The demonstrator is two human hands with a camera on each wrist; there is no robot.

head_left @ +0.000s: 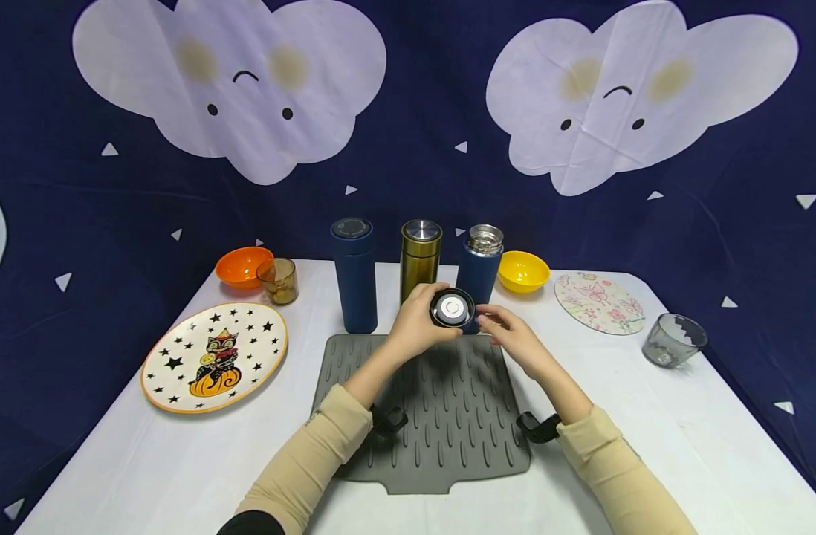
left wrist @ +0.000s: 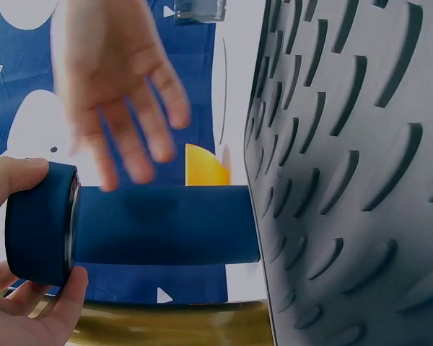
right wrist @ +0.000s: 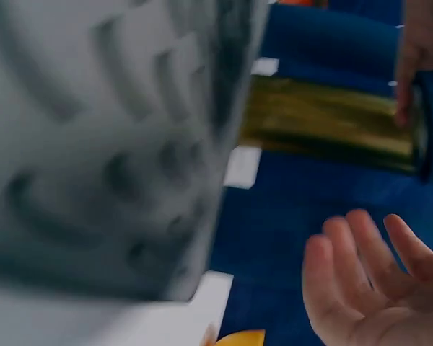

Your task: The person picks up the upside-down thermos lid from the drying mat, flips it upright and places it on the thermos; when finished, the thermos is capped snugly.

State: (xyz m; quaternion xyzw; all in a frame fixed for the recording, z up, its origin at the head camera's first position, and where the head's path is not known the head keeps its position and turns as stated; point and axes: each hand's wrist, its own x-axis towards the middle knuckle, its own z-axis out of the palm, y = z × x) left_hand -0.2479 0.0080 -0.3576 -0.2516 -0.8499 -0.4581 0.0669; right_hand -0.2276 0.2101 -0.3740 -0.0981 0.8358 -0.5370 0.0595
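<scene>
My left hand (head_left: 416, 321) grips a dark blue bottle lid (head_left: 452, 307), thumb and fingers round its sides, its underside with a white disc facing the head camera. Right of it, my right hand (head_left: 513, 338) is held with fingers loosely spread; in the right wrist view those fingers (right wrist: 357, 263) hold nothing. Just behind the hands stands a blue bottle (head_left: 480, 261) with no lid on, its steel mouth bare. In the left wrist view the lid (left wrist: 40, 223) overlaps the top end of that bottle (left wrist: 162, 223).
A lidded blue bottle (head_left: 356, 282) and a gold bottle (head_left: 420, 260) stand behind a grey ridged mat (head_left: 435, 446). Left are an orange bowl (head_left: 241, 269), an amber glass (head_left: 279, 282) and a cat-patterned plate (head_left: 174, 386). Right are a yellow bowl (head_left: 523, 272), a floral disc (head_left: 598, 303) and a grey glass (head_left: 674, 342).
</scene>
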